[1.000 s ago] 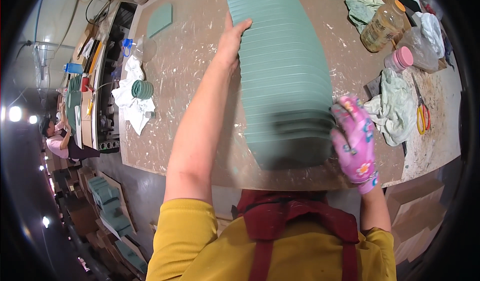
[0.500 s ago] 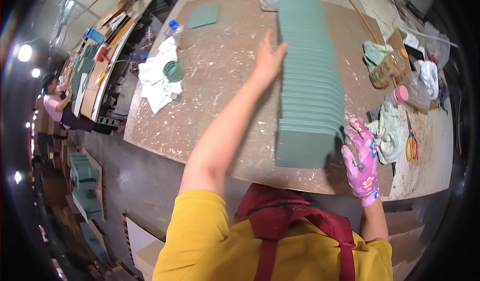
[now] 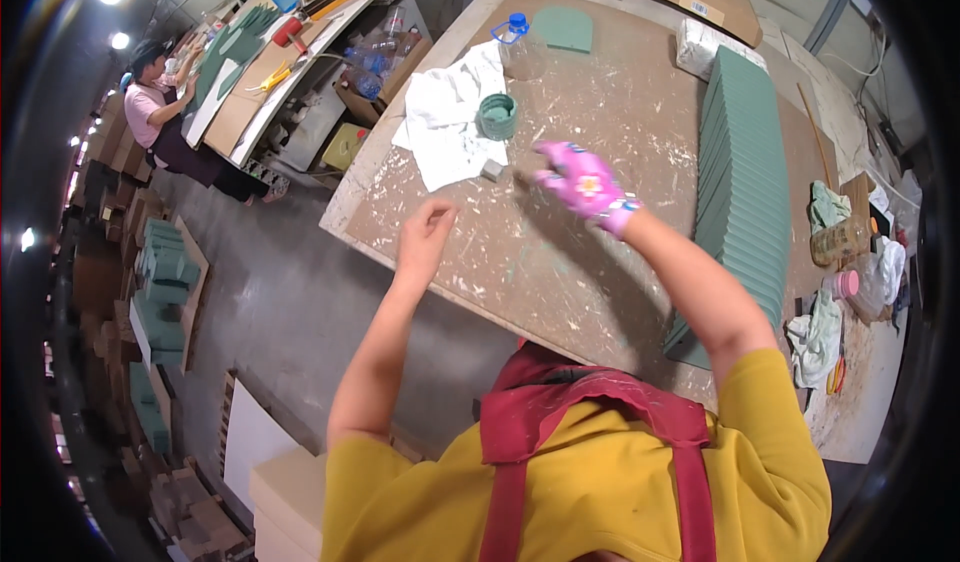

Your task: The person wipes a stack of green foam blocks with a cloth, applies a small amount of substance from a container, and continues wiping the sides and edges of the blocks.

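Note:
My right hand [image 3: 582, 178], in a pink flowered glove, hovers over the dusty brown worktable [image 3: 620, 112] with its fingers spread and pointing left, empty. Just off its fingertips lie a small grey block [image 3: 492, 170] and a round green tub [image 3: 497, 116]. My bare left hand [image 3: 425, 238] hangs loosely curled above the table's near left edge and holds nothing. A long row of green slabs [image 3: 748, 177] standing on edge runs along the table to the right of my right forearm.
A crumpled white cloth [image 3: 447, 127], a clear bottle with a blue cap [image 3: 513, 40] and a flat green piece [image 3: 563, 29] lie at the far left of the table. Rags, jars and scissors crowd the right end. Another person [image 3: 155, 112] works at a bench beyond the aisle.
Both hands have come off the row of green slabs and swung left. My right hand is now by the small block and tub, and my view has turned left.

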A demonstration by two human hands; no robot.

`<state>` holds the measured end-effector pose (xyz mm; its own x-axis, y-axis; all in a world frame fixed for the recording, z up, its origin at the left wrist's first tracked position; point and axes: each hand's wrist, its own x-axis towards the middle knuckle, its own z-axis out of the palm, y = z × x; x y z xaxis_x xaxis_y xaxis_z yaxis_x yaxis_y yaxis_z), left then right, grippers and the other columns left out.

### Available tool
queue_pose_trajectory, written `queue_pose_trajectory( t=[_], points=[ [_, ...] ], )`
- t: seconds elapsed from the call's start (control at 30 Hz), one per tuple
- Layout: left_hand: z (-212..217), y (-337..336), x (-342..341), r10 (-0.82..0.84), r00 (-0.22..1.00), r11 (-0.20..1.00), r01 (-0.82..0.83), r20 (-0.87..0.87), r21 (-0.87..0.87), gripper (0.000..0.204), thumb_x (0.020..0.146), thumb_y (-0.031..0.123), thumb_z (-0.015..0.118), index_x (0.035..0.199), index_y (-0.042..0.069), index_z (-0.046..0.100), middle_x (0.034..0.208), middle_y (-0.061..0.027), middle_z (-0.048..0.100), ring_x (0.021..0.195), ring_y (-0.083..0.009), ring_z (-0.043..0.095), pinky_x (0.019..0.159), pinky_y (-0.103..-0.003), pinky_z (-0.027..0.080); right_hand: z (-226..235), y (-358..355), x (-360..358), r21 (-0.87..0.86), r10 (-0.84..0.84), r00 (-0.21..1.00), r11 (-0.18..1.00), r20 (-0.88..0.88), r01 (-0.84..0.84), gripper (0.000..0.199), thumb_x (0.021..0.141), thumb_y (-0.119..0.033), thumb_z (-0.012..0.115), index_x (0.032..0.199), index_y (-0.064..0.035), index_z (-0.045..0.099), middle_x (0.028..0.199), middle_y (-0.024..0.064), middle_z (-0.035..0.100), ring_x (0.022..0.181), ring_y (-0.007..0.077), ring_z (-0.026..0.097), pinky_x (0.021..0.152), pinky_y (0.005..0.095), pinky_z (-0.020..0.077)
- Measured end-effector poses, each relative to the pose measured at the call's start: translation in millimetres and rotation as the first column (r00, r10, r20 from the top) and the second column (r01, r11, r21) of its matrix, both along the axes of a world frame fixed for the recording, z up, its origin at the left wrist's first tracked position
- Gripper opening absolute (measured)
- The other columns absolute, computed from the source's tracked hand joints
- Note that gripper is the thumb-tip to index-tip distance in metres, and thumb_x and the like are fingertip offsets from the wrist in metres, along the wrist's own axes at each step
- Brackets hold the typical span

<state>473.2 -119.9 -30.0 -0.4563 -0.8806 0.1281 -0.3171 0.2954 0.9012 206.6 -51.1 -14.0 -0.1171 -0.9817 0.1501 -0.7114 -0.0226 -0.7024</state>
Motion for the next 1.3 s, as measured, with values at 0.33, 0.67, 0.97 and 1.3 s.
queue_pose_trajectory(
  t=[0.33, 0.67, 0.97, 1.3],
  points=[
    [9.7, -76.5, -35.1, -0.054, 0.986, 0.958, 0.096, 0.157, -0.271, 0.023, 0.087, 0.008, 0.061, 0.109, 0.004, 0.062, 0.093, -0.0103, 0.061, 0.083, -0.0224, 0.060, 0.073, -0.033, 0.048, -35.8, -82.3, 57.2, -0.134, 0.049, 0.933, 0.986, -0.355, -0.103, 0.015, 0.081, -0.017, 0.054, 0.082, -0.0058, 0.063, 0.076, 0.0183, 0.064, 0.072, 0.0350, 0.065, 0.063, 0.0449, 0.0508],
    [-0.4, -147.5, -112.7, -0.139, 0.853, 0.649, 0.462, 0.503, -0.605, 0.016, 0.077, 0.009, 0.069, 0.093, 0.006, 0.068, 0.091, -0.0107, 0.058, 0.085, -0.0291, 0.058, 0.073, -0.038, 0.047, -44.1, -24.9, 5.0, 0.225, -0.240, 0.535, 0.970, 0.810, 0.095, 0.048, 0.090, -0.024, 0.062, 0.130, 0.0007, 0.049, 0.092, 0.0074, 0.066, 0.075, 0.0126, 0.059, 0.064, 0.0271, 0.0494],
    [10.2, -140.4, -126.4, -0.149, 0.790, 0.554, 0.565, 0.594, -0.612, 0.011, 0.083, 0.015, 0.063, 0.086, 0.004, 0.065, 0.088, -0.0134, 0.058, 0.083, -0.0324, 0.057, 0.072, -0.041, 0.046, -56.3, -29.8, -16.2, 0.187, -0.243, 0.378, 0.966, 0.894, 0.179, 0.048, 0.089, -0.025, 0.063, 0.126, 0.0016, 0.051, 0.097, 0.0092, 0.066, 0.076, 0.0130, 0.061, 0.063, 0.0276, 0.0507],
    [-0.5, -175.6, -108.2, -0.070, 0.997, 0.972, 0.076, -0.035, 0.222, 0.022, 0.092, 0.017, 0.057, 0.090, -0.003, 0.066, 0.069, -0.0062, 0.067, 0.060, -0.0074, 0.058, 0.056, -0.021, 0.045, -20.5, -50.2, -57.7, 0.124, -0.138, -0.208, 0.989, 0.968, -0.079, 0.037, 0.099, -0.017, 0.047, 0.133, -0.0038, 0.043, 0.110, 0.0166, 0.062, 0.088, 0.0256, 0.066, 0.077, 0.0366, 0.0580]
  ],
)
